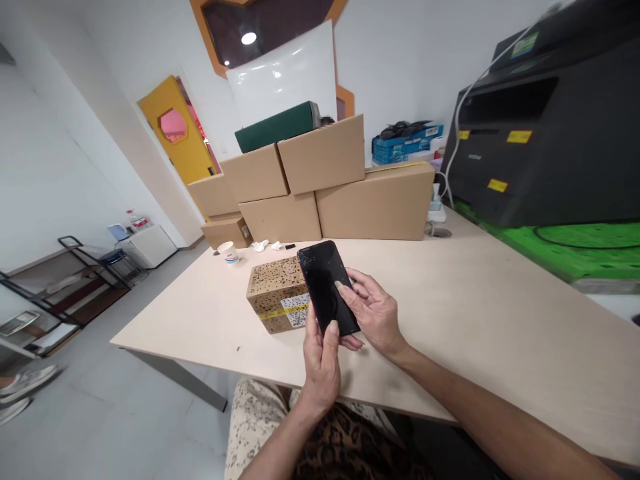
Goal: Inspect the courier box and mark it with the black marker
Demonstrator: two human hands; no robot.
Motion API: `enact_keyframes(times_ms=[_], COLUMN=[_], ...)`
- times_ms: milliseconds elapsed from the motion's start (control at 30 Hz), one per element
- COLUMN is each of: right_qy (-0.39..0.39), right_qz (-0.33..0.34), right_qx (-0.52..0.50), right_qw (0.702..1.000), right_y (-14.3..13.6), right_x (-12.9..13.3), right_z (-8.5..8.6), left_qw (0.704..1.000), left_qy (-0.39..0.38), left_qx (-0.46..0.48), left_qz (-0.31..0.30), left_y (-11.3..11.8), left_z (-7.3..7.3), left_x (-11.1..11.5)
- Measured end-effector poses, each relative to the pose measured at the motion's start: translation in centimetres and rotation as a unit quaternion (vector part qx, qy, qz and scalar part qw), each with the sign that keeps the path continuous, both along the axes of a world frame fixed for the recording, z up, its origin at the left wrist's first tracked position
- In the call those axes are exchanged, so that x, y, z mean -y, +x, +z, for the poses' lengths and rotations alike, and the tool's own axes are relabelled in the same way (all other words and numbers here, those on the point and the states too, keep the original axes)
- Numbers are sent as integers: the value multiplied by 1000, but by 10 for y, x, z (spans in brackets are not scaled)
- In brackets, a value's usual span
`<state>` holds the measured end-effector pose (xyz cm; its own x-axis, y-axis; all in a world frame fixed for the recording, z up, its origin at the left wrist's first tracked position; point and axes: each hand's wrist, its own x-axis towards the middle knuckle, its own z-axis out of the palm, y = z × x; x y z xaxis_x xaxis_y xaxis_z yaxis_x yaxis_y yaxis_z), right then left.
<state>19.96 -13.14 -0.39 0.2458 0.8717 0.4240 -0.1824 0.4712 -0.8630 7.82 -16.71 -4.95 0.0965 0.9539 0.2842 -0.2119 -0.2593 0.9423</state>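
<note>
A black smartphone (326, 283) with a dark screen is held up over the near part of the table, tilted a little to the left. Its upper left corner carries some small marks. My left hand (320, 363) grips it from below, the thumb lying on the lower screen edge. On the phone's right side, my right hand (376, 313) is closed with its thumb on the screen and fingers behind. Just behind and left of the phone sits a speckled cardboard box (277, 280) with yellow tape and a patterned label; the phone hides its right end.
Several plain cardboard boxes (370, 207) are stacked along the table's far side, with a green box (275, 127) on top. A paper cup (228, 253) and crumpled tissues (261, 246) stand before them. To the right is a large dark printer (550, 133) by a green pallet (575, 253).
</note>
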Motion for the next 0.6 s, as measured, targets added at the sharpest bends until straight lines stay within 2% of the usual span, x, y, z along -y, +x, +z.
enact_keyframes(times_ms=[200,467,600], right_qy=[15,16,17], right_qz=[9,14,20], right_qx=[16,62,75], right_qw=[1000,998,997], right_y=[-1,0,0], right_x=[-2,-9,-12], right_z=[-3,-10,-12], left_qw=[1000,999,999], left_qy=[-5,-22,-25], left_qx=[-14,22,33], left_qz=[-3,17,22], left_y=[-6,-3,-4], left_z=[2,27,31], left_x=[-4,-1,-2])
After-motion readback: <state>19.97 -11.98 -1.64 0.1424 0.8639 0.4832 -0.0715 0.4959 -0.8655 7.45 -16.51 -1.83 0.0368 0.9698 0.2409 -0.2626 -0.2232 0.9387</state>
